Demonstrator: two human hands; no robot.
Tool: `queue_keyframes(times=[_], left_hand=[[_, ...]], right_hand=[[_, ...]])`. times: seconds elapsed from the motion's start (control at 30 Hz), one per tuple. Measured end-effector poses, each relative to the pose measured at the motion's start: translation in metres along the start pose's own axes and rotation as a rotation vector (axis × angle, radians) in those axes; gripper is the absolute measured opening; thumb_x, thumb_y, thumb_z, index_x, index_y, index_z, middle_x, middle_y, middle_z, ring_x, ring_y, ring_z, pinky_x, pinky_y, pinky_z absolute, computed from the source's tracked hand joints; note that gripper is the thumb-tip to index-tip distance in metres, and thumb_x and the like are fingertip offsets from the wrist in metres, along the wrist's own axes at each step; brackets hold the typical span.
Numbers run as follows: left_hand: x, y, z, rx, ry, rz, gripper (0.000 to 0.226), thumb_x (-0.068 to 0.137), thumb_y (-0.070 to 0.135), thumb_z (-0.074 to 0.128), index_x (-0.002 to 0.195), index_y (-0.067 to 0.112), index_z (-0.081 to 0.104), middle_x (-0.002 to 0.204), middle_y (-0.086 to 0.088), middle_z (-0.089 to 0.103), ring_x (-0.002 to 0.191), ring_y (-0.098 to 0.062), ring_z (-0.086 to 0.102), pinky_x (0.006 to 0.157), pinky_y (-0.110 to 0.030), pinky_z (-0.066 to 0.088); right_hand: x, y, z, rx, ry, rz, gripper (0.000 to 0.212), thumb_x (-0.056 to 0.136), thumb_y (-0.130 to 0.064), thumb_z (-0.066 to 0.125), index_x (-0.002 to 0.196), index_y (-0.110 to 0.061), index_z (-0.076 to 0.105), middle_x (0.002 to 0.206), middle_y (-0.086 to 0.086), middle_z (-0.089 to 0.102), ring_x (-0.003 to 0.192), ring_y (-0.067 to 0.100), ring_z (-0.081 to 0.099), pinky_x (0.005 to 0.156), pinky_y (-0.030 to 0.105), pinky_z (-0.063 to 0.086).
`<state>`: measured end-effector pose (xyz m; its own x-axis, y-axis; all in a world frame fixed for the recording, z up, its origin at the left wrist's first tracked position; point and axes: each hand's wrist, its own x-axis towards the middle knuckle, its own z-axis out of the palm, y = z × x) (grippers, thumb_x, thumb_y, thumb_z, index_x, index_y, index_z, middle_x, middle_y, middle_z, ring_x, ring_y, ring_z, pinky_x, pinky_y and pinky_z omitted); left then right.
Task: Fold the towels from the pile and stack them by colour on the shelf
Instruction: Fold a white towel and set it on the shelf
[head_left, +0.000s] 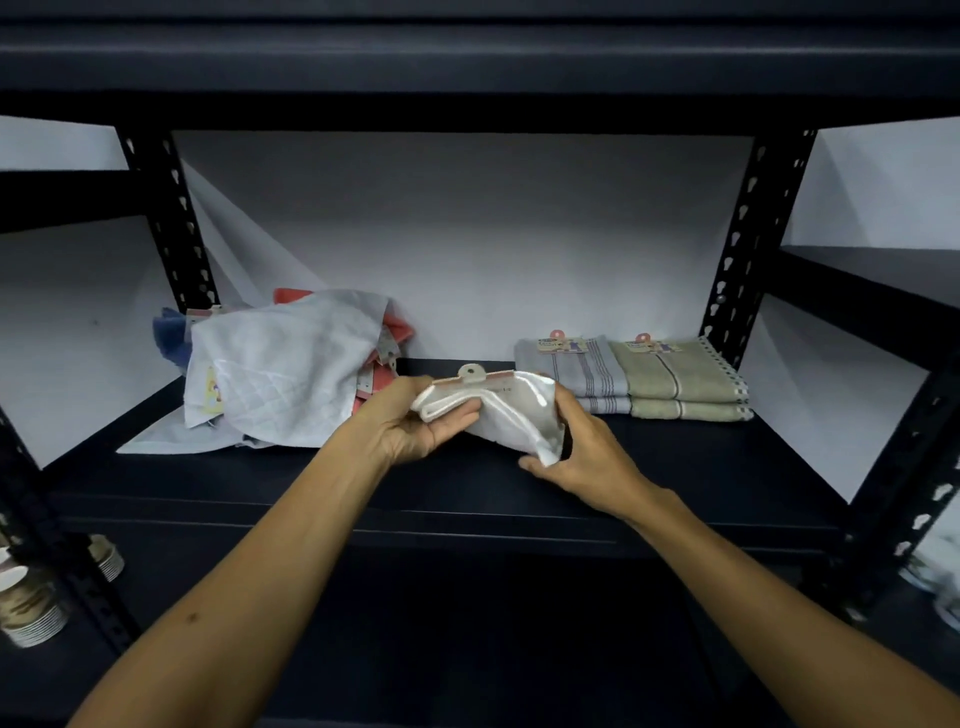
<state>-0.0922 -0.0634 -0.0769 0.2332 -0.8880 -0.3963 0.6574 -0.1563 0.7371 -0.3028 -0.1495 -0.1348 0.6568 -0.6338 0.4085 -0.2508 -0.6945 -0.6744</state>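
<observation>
Dark metal shelving (467, 483) fills the head view against a pale wall. Over the middle board, the left hand (415, 431) pinches a white towel (519, 415) (cardboard tag on top) and the right hand (587, 457) grips its lower corner. A loose pile (285, 369) lies left; grey folded towels (576, 374) and green folded towels (680, 379) sit right, side by side.

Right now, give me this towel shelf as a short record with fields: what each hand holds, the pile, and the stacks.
left hand: grips the white towel at its folded edge
right hand: holds the same towel's lower corner
pile: unfolded towels, left on the shelf, white on top, red and blue beneath
grey stack: folded, right of centre
green stack: folded, touching the grey stack's right side
</observation>
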Motion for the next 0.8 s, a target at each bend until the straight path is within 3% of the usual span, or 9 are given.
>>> queue_keyframes(times=[0.1, 0.2, 0.23, 0.3, 0.37, 0.5, 0.6, 0.7, 0.8], left_hand=[[-0.009, 0.010, 0.001, -0.019, -0.120, 0.006, 0.038, 0.089, 0.022, 0.058, 0.113, -0.007, 0.058, 0.107, -0.029, 0.068, 0.096, -0.042, 0.070, 0.086, -0.054, 0.053], [-0.016, 0.016, -0.005, 0.079, -0.259, 0.053, 0.050, 0.085, 0.025, 0.064, 0.122, -0.006, 0.052, 0.121, -0.029, 0.063, 0.114, -0.036, 0.063, 0.095, -0.047, 0.051], [-0.016, 0.016, -0.005, 0.183, -0.249, 0.101, 0.042, 0.084, 0.021, 0.067, 0.116, -0.003, 0.056, 0.115, -0.026, 0.066, 0.105, -0.031, 0.068, 0.090, -0.043, 0.056], [-0.016, 0.013, -0.002, 0.567, -0.082, 0.269, 0.014, 0.085, 0.018, 0.071, 0.089, 0.007, 0.063, 0.080, -0.011, 0.067, 0.063, -0.016, 0.066, 0.059, -0.029, 0.058], [-0.011, 0.011, -0.004, 0.901, 0.090, 0.439, 0.028, 0.086, 0.027, 0.073, 0.068, 0.012, 0.058, 0.056, 0.000, 0.051, 0.043, -0.010, 0.041, 0.044, -0.023, 0.037], [0.003, -0.003, -0.015, 1.014, 0.159, 0.375, 0.031, 0.089, 0.029, 0.069, 0.066, 0.010, 0.060, 0.060, 0.003, 0.062, 0.051, -0.008, 0.054, 0.048, -0.022, 0.042], [0.011, -0.018, -0.019, 0.877, 0.173, 0.174, 0.016, 0.093, 0.019, 0.064, 0.090, 0.003, 0.068, 0.080, -0.005, 0.072, 0.066, -0.014, 0.068, 0.054, -0.026, 0.054], [0.022, -0.023, -0.025, 0.755, 0.199, 0.091, 0.026, 0.093, 0.019, 0.062, 0.114, 0.004, 0.061, 0.103, -0.012, 0.071, 0.083, -0.023, 0.071, 0.061, -0.032, 0.058], [0.030, -0.024, -0.030, 0.977, 0.228, 0.153, 0.034, 0.087, 0.025, 0.065, 0.111, 0.002, 0.059, 0.098, -0.009, 0.069, 0.080, -0.022, 0.070, 0.065, -0.034, 0.060]], right_hand=[[0.010, -0.010, -0.003, 0.362, 0.234, 0.043, 0.031, 0.088, -0.009, 0.071, 0.113, -0.027, 0.066, 0.102, -0.006, 0.074, 0.095, 0.012, 0.070, 0.082, 0.034, 0.057], [0.020, -0.021, -0.020, 0.603, 0.294, 0.168, 0.013, 0.093, -0.011, 0.064, 0.102, -0.019, 0.069, 0.094, -0.002, 0.076, 0.089, 0.017, 0.073, 0.072, 0.031, 0.057], [0.021, -0.023, -0.025, 0.652, 0.268, 0.198, 0.012, 0.094, -0.013, 0.062, 0.103, -0.015, 0.069, 0.097, 0.002, 0.076, 0.091, 0.019, 0.073, 0.073, 0.031, 0.057], [0.023, -0.023, -0.029, 0.724, 0.215, 0.270, 0.016, 0.095, -0.018, 0.061, 0.106, -0.009, 0.069, 0.100, 0.007, 0.076, 0.094, 0.023, 0.072, 0.078, 0.035, 0.057], [0.024, -0.021, -0.030, 0.781, 0.165, 0.376, 0.021, 0.095, -0.020, 0.062, 0.108, -0.004, 0.068, 0.101, 0.011, 0.075, 0.094, 0.026, 0.072, 0.081, 0.039, 0.058], [0.022, -0.008, -0.026, 0.614, 0.034, 0.515, 0.018, 0.093, -0.014, 0.064, 0.104, -0.001, 0.069, 0.096, 0.011, 0.076, 0.091, 0.025, 0.073, 0.080, 0.040, 0.060], [0.025, 0.002, -0.012, 0.344, -0.005, 0.564, 0.018, 0.092, -0.015, 0.067, 0.098, 0.002, 0.067, 0.096, 0.014, 0.073, 0.086, 0.025, 0.071, 0.075, 0.037, 0.060], [0.036, 0.003, -0.010, 0.501, 0.008, 0.682, 0.022, 0.088, -0.008, 0.069, 0.104, 0.007, 0.064, 0.099, 0.017, 0.071, 0.078, 0.021, 0.070, 0.059, 0.028, 0.056], [0.041, 0.010, -0.009, 0.275, 0.009, 0.644, 0.015, 0.088, -0.011, 0.069, 0.089, 0.002, 0.062, 0.084, 0.010, 0.066, 0.070, 0.019, 0.064, 0.054, 0.024, 0.047]])
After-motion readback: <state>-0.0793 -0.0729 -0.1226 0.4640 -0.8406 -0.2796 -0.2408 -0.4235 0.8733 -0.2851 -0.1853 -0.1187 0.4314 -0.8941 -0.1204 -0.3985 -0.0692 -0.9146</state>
